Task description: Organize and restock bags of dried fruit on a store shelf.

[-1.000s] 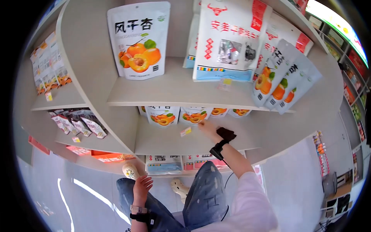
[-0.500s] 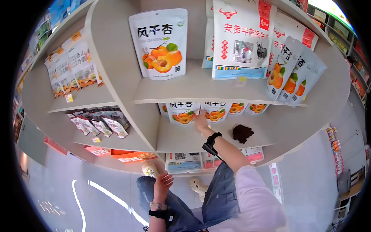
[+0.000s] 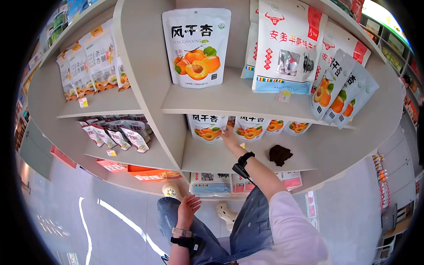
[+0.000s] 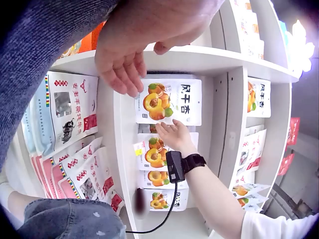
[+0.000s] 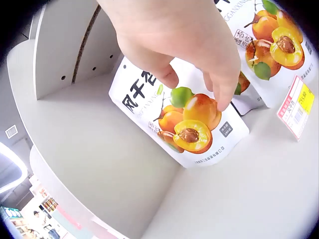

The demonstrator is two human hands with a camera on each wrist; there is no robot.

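Note:
On the middle shelf in the head view, my right hand reaches to the right edge of a white dried apricot pouch. In the right wrist view the thumb lies over the front of that pouch, and the fingers extend down at its right edge. A second apricot pouch stands to the right, with a gap between the two. My left hand hangs relaxed above the left knee and holds nothing; its fingers show loosely bent in the left wrist view.
A dark brown crumpled thing lies on the middle shelf, right of my forearm. A price tag stands at the shelf front. The upper shelf overhangs, bearing large pouches. A vertical divider bounds the left side.
My right hand has gone left from the second apricot pouch to the first one's right edge. That first pouch has shifted left, widening the gap. The head view has swung left.

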